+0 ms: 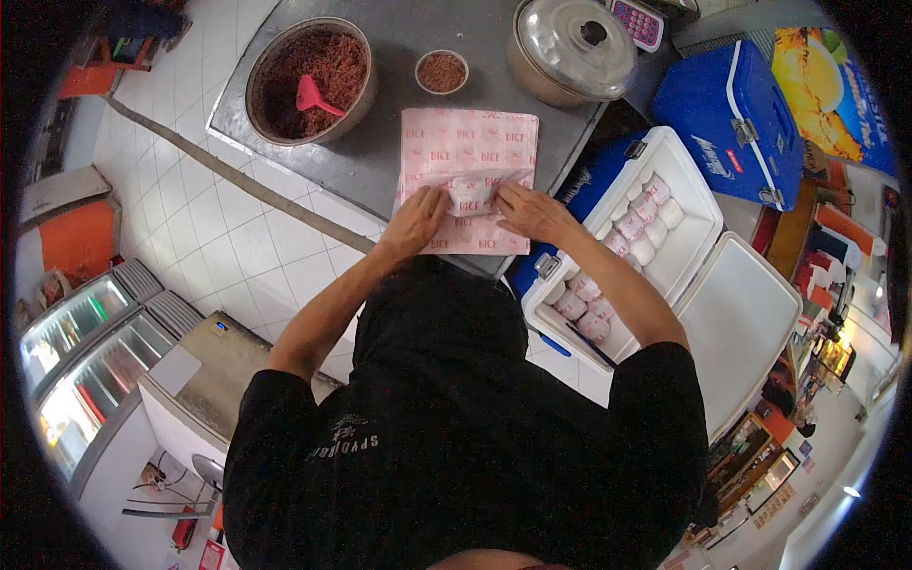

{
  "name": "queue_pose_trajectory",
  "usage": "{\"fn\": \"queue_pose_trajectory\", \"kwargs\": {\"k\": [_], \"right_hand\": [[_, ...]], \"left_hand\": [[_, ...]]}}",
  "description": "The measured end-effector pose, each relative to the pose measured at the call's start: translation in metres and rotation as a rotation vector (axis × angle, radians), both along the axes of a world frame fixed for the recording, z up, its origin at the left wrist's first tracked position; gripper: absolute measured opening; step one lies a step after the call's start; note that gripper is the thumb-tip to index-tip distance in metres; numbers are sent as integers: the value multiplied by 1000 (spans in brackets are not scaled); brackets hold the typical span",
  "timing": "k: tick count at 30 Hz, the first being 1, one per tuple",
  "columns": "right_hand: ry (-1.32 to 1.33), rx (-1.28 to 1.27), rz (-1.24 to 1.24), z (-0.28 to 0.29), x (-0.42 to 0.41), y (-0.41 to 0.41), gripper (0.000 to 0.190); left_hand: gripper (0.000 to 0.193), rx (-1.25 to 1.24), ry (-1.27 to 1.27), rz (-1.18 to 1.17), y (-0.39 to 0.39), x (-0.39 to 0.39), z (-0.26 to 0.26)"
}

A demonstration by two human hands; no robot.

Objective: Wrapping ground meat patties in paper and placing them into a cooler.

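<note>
A stack of pink printed wrapping paper sheets [467, 139] lies at the near edge of the grey table. On it rests a partly rolled paper packet [470, 197], its contents hidden. My left hand [420, 217] pinches the packet's left end, and my right hand [524, 211] pinches the right end. Beyond the paper stands a small bowl of reddish-brown rice [442, 73]. A large pot of similar rice [324, 78] is at the left, with a pink plastic rice paddle [313, 96] lying in it.
A pot with a glass lid [576, 46] stands at the table's far right. Right of the table, an open white-lined cooler [684, 235] holds several wrapped packets [630, 224], its lid [741, 320] folded outward. A closed blue cooler [727, 121] is behind it.
</note>
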State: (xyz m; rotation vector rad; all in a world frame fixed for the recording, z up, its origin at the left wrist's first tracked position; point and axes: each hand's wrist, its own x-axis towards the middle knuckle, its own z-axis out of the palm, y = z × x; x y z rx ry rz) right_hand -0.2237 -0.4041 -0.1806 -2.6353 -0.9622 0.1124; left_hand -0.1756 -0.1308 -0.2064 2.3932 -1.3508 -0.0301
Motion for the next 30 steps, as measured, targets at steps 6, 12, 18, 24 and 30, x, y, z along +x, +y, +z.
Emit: {"fn": "queue_pose_trajectory", "kwargs": {"k": [6,12,18,24,30], "right_hand": [[75,55,-145,-20,8,-5,21],[471,-164,-669,7,40,8,16],[175,-115,-471,-6,38,24,21],[67,56,-782,-38,-4,81,34],[106,567,-1145,-26,-2,123,55]], "left_hand": [[32,56,286,25,2,17,-3],[21,222,423,358,-31,66,10],[16,185,271,103,-38,57,1],[34,-131,262,371,-33,-10,-6],[72,-228,292,256,-32,-43,-21]]}}
